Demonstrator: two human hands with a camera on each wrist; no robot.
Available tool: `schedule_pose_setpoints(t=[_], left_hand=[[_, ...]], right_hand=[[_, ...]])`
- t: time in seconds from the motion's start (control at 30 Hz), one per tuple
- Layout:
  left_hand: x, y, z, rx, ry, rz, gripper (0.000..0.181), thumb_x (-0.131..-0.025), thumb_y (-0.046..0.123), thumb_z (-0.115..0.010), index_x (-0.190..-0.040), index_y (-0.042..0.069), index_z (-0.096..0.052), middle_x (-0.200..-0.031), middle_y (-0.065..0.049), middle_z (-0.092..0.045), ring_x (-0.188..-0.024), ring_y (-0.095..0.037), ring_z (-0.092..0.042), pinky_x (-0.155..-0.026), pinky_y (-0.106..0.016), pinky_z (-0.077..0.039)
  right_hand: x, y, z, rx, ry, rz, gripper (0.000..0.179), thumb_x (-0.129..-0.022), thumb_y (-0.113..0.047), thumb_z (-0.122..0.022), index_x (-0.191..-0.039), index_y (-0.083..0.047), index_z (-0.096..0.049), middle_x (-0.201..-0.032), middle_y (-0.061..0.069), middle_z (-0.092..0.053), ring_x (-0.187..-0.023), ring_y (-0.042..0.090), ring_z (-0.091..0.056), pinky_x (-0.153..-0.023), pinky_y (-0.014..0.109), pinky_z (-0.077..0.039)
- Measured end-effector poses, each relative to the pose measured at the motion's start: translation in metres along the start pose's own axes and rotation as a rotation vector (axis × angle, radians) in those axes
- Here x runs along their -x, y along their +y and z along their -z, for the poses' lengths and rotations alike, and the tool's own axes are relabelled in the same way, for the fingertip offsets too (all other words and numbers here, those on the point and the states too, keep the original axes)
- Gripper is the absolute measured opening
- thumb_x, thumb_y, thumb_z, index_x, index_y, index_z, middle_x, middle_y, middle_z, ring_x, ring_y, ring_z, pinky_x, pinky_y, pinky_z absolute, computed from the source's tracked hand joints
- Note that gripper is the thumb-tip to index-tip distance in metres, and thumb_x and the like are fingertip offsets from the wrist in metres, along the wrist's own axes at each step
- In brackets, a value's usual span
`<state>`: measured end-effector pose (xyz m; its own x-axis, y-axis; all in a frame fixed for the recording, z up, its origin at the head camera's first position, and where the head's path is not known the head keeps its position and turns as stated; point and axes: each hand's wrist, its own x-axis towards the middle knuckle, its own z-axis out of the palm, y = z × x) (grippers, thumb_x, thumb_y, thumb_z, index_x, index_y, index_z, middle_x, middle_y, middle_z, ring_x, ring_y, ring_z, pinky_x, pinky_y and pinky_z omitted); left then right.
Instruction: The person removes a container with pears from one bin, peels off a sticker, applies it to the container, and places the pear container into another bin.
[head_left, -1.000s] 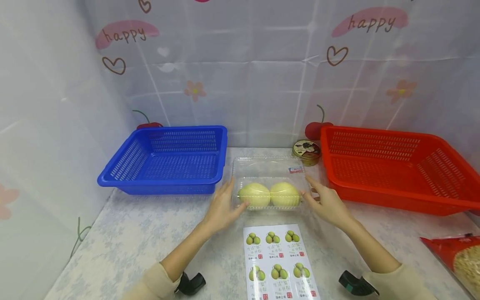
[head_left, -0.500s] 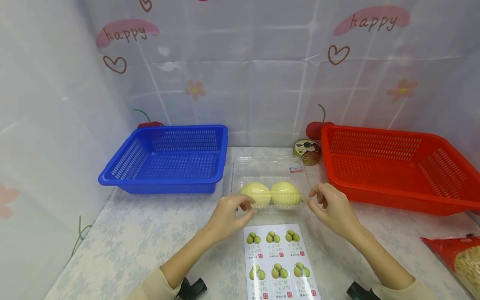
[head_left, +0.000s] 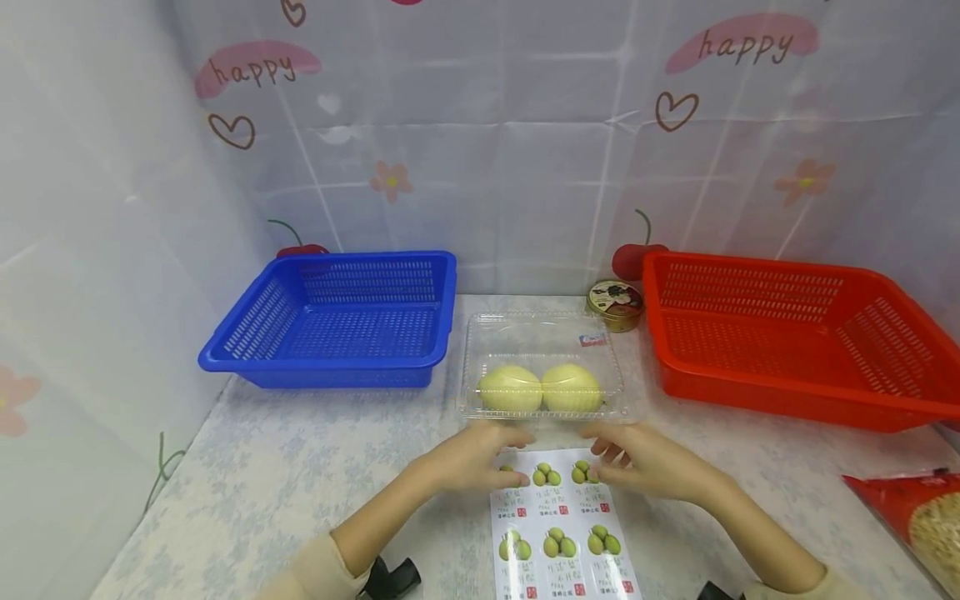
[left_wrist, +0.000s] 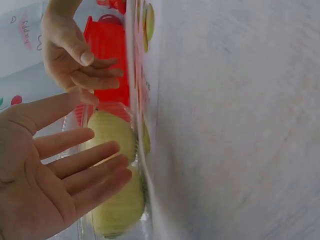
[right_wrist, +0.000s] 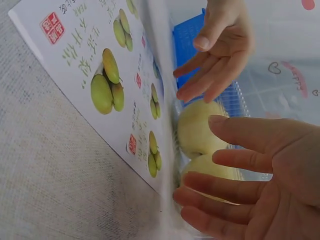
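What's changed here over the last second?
The left hand and right hand have left the sides of the clear box and drawn back toward the viewer and closer together, to the far end of the printed sheet. The box, sheet, blue basket and red basket stayed put.

Pale yellow-green fruit and a white sheet printed with green pears contrast with a blue basket and a red basket.

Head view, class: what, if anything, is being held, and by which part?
Nothing is held: the left hand and right hand are empty, in front of the clear container.
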<state>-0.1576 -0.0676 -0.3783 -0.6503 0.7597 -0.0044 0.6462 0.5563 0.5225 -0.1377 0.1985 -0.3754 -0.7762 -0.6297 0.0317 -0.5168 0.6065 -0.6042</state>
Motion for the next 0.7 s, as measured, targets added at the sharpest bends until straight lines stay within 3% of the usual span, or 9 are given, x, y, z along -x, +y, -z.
schedule_pose_setpoints(t=[0.17, 0.4, 0.57, 0.7], left_hand=[[-0.005, -0.001, -0.009, -0.125, -0.105, 0.017, 0.059, -0.080, 0.030, -0.074, -0.130, 0.005, -0.055, -0.129, -0.004, -0.058, -0.120, -0.016, -0.052, -0.101, -0.025, -0.040], [-0.009, 0.003, -0.013, -0.169, -0.230, 0.128, 0.075, -0.075, 0.037, -0.078, -0.140, 0.017, -0.046, -0.147, -0.017, -0.036, -0.135, -0.027, -0.036, -0.107, -0.039, -0.034], [-0.013, 0.009, -0.016, -0.232, -0.269, 0.165, 0.081, -0.069, 0.034, -0.082, -0.140, 0.021, -0.045, -0.150, -0.020, -0.028, -0.139, -0.031, -0.025, -0.111, -0.042, -0.027], [-0.017, 0.013, -0.019, -0.313, -0.258, 0.150, 0.084, -0.066, 0.035, -0.084, -0.139, 0.022, -0.046, -0.144, -0.013, -0.038, -0.134, -0.025, -0.034, -0.108, -0.036, -0.033]], right_hand=[[-0.001, 0.003, -0.005, 0.064, -0.037, -0.008, 0.047, -0.084, -0.023, -0.070, -0.121, 0.003, -0.056, -0.111, 0.014, -0.064, -0.089, 0.023, -0.063, -0.075, 0.037, -0.054], [-0.003, 0.005, -0.006, 0.042, -0.068, -0.008, 0.056, -0.085, -0.030, -0.069, -0.123, 0.008, -0.055, -0.108, 0.012, -0.063, -0.086, 0.018, -0.058, -0.073, 0.035, -0.051], [-0.006, 0.008, -0.006, -0.015, -0.090, -0.017, 0.059, -0.085, -0.031, -0.070, -0.123, 0.011, -0.054, -0.102, 0.008, -0.063, -0.081, 0.012, -0.052, -0.070, 0.031, -0.048], [-0.007, 0.009, -0.007, -0.022, -0.071, -0.017, 0.057, -0.084, -0.030, -0.070, -0.123, 0.010, -0.055, -0.103, 0.008, -0.063, -0.080, 0.011, -0.051, -0.068, 0.029, -0.047]])
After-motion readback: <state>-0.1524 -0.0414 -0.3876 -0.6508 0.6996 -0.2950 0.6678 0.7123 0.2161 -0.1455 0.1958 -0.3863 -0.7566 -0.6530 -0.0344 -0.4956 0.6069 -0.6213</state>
